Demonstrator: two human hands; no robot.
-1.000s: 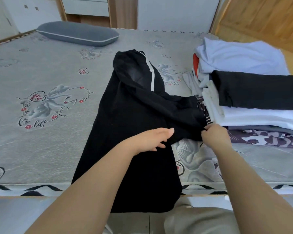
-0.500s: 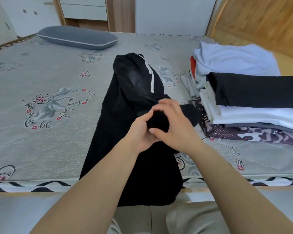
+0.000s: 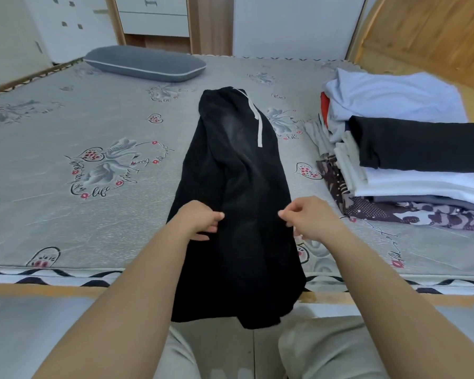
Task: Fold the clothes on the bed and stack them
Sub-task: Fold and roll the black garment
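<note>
Black trousers [image 3: 238, 203] with a white drawstring lie lengthwise on the bed [image 3: 66, 214], both legs laid together, and the leg ends hang over the front edge. My left hand [image 3: 200, 221] sits at the trousers' left edge with loosely curled fingers touching the cloth. At the right edge my right hand [image 3: 309, 220] hovers, fingers loosely curled and pointing left, holding nothing that I can see. A stack of folded clothes [image 3: 411, 170] stands on the right side of the bed, with a dark folded garment on top.
A grey pillow [image 3: 145, 65] lies at the far left of the bed. Light blue and red clothes [image 3: 389, 97] are piled behind the stack. White cabinets and a wooden door stand beyond the bed. My knees show below the front edge.
My right hand pulled the trouser leg from beside the stack over onto the other leg. Both hands met at the middle, then moved apart to the trousers' two edges.
</note>
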